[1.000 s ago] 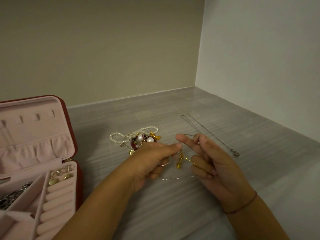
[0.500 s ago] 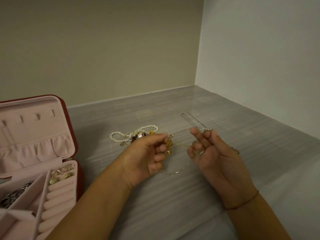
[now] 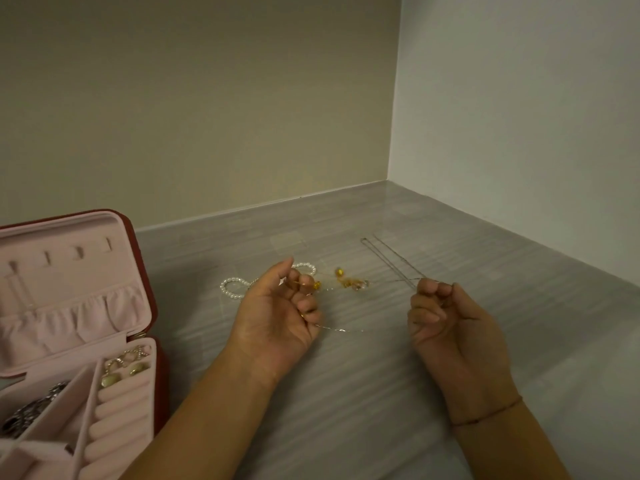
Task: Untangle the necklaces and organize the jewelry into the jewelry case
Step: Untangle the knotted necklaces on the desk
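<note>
My left hand (image 3: 280, 310) and my right hand (image 3: 446, 320) are raised palm-up above the grey surface, each pinching an end of a thin gold-beaded chain (image 3: 343, 282) stretched between them. A lower loop of that chain (image 3: 341, 329) sags between the palms. A pearl strand (image 3: 235, 287) lies behind my left hand, partly hidden. A long silver chain (image 3: 388, 259) lies straight on the surface behind my right hand. The open red jewelry case (image 3: 138, 271) with pink lining stands at the left.
The case's pink ring rolls (image 3: 117, 410) hold gold earrings (image 3: 114, 377), and a dark chain heap (image 3: 24, 414) fills its left compartment. Walls (image 3: 519, 133) close the surface at the back and right.
My hands have drawn apart sideways, pulling the beaded chain taut between them. The bead cluster that hung near my left fingers now floats mid-span. The other jewelry has not moved.
</note>
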